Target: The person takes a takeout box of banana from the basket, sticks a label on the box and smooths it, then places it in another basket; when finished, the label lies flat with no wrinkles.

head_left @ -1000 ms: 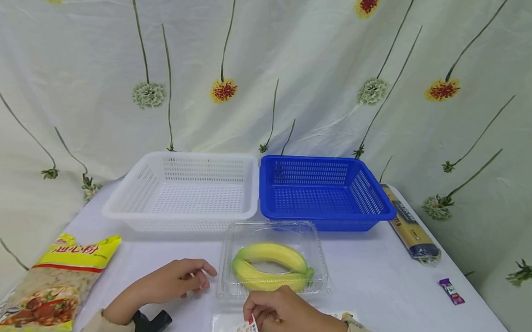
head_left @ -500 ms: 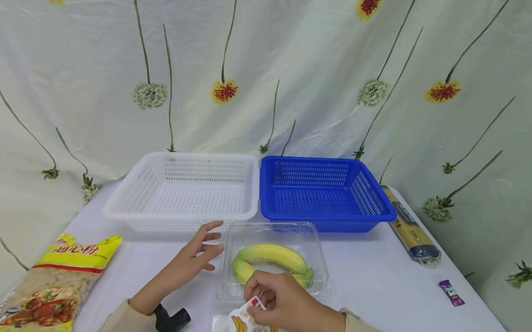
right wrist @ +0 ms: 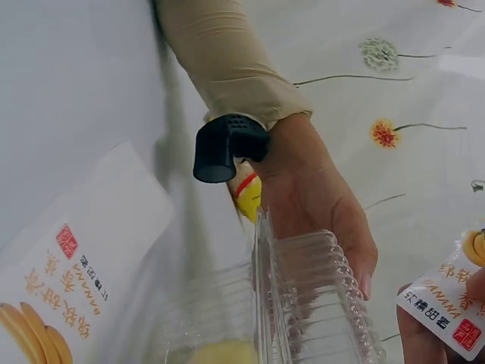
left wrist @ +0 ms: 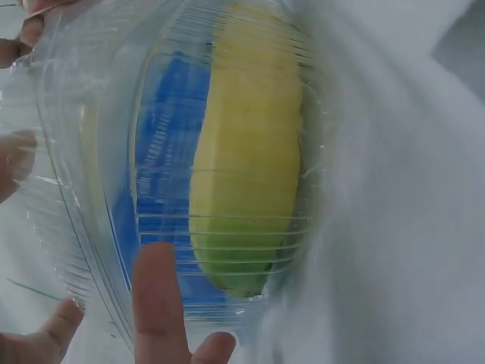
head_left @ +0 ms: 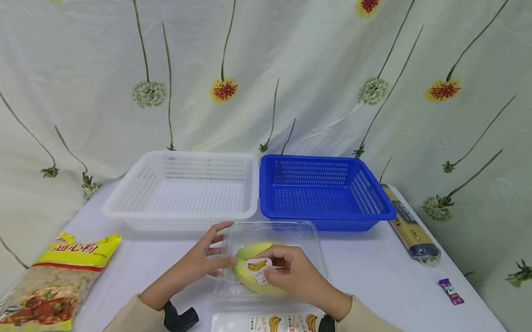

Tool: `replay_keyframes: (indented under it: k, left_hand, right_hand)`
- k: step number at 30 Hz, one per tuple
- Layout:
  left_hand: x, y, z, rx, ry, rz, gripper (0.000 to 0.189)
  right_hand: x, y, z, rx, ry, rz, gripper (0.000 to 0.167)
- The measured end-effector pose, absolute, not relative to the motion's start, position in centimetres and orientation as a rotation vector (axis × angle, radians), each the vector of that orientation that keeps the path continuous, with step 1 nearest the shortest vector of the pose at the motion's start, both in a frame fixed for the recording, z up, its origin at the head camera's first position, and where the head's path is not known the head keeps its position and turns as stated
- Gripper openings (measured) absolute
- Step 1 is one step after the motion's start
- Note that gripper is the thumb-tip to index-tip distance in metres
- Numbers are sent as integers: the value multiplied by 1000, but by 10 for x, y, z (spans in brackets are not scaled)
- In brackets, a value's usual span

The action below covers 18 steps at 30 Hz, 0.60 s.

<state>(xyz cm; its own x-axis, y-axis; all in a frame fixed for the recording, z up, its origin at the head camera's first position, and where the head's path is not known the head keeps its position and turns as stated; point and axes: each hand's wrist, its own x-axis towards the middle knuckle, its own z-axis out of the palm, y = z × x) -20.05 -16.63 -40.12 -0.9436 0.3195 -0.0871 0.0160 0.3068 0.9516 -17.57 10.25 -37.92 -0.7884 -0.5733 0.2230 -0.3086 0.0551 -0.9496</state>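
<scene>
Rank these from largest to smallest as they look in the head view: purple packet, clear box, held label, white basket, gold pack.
1. White basket
2. Clear box
3. Gold pack
Last: held label and purple packet, too alike in size to rank.

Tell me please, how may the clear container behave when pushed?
The clear container will probably slide rather than roll, given its boxy shape. Its thin-looking ribbed walls may flex. The bananas inside could shift, having visible room beside them.

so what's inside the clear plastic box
Bananas, yellow and partly green, show through the clear plastic box. From above, the right hand and its sticker hide part of them.
</scene>
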Motion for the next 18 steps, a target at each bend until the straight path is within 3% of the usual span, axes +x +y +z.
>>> replay_keyframes:
  k: [9, 14, 18]
  left_hand:
    - [-205, -164, -401, 372, 2274, 1649, 101]
    - [-208, -164, -404, 373, 2262, 1661, 100]
    - [-208, -164, -405, 364, 2255, 1664, 100]
  right_hand:
    - [-193, 115, -377, -623, 1945, -2001, 18]
    - [-204, 123, -378, -619, 1955, -2020, 10]
    - [-212, 129, -378, -660, 2053, -1967, 16]
